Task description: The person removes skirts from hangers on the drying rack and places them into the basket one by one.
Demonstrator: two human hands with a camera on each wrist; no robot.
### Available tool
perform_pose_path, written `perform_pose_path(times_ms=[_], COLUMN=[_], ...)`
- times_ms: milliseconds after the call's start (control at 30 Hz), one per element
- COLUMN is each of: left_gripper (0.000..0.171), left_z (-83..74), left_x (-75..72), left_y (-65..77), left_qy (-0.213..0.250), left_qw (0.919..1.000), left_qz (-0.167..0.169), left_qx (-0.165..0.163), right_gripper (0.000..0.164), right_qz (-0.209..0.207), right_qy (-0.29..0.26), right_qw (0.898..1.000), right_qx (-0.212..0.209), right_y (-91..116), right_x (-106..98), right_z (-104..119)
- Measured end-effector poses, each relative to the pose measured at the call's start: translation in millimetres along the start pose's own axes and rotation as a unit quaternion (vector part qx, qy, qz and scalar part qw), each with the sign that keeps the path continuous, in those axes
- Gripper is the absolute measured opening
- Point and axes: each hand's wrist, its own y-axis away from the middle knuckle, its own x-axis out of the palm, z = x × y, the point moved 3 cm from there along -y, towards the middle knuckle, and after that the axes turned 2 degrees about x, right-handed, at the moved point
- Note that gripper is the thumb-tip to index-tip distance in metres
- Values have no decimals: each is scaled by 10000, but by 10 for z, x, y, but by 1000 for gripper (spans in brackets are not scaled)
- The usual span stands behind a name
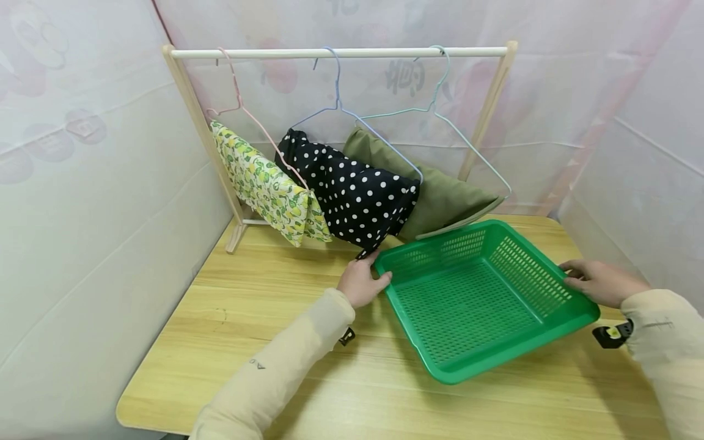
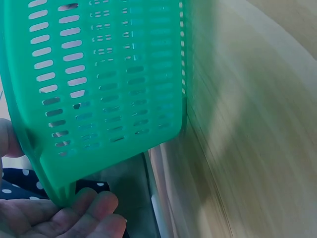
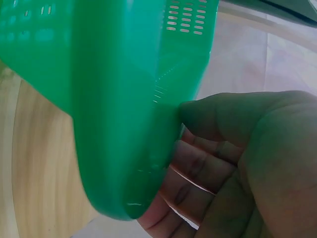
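A green plastic basket (image 1: 467, 311) with slotted walls and nothing inside is held at an angle over the table's right half. My left hand (image 1: 360, 282) grips its left corner, thumb over the rim. On the opposite side my right hand (image 1: 605, 284) pinches the right rim. The left wrist view shows fingers (image 2: 101, 210) under the rim of the basket (image 2: 104, 99). In the right wrist view, the thumb presses the rim of the basket (image 3: 124, 124) with fingers curled beneath. The lower tip of a black polka-dot cloth (image 1: 357, 192) hangs right by my left hand.
A wooden rack with a white rod (image 1: 385, 53) stands at the back. A lemon-print cloth (image 1: 264, 183) hangs on a pink hanger, the polka-dot one on a blue hanger, an olive cloth (image 1: 451, 198) on a mint hanger. Below is a wooden table (image 1: 220, 342); pale curtains surround it.
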Motion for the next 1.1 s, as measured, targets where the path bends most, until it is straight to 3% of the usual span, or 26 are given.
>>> perform_pose_path(times_ms=[400,700,1100], left_gripper=[64,65,47], left_z=[74,156,307], left_x=[-81,-153,-295], left_y=[-6,1,-2], left_qy=[128,543,729], left_qw=[9998,9976,9967], left_qz=[167,414,294], left_qx=[63,-147,-205], right_gripper=[49,57,63], right_qz=[119,214,246], right_qy=[-179,-134,-244], right_qw=[9998,9997,9993], right_qx=[-28,-73,-117], right_y=[37,52,65], right_x=[33,47,87], right_z=[139,255,409])
